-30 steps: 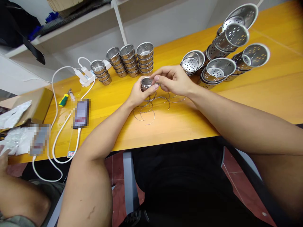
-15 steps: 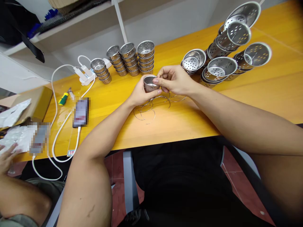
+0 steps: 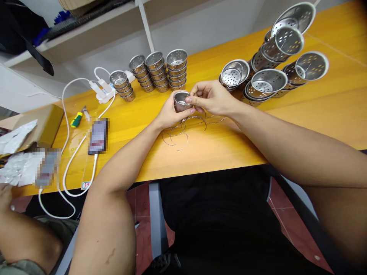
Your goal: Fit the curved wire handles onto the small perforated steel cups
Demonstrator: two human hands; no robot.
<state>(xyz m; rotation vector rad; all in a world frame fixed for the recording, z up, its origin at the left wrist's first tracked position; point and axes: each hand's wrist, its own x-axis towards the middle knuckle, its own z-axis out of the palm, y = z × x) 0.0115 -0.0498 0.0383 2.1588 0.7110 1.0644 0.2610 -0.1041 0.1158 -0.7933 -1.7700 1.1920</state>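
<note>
My left hand [image 3: 169, 110] is closed round a small perforated metal cup [image 3: 181, 105], its open mouth facing up. At the cup's right rim my right hand [image 3: 210, 97] is pinched, thumb and fingertips together; whatever lies between them is too small to make out. Several thin curved wires [image 3: 179, 133] lie loose on the yellow table just below both hands, and some run under the right hand. The far side of the cup's wall is partly covered by my fingers.
Stacks of small perforated cups [image 3: 177, 67] stand at the back. Larger perforated cups [image 3: 265, 84] are piled at the right. On the left lie a phone [image 3: 98, 136] on a white cable, a screwdriver [image 3: 76, 120], a power strip [image 3: 104, 93] and a cardboard box [image 3: 47, 124]. Another person's arm [image 3: 25, 233] is at lower left.
My hands and the cup stay almost in place. At the far left, the other person's hand has drawn back from the plastic bag toward the picture's edge.
</note>
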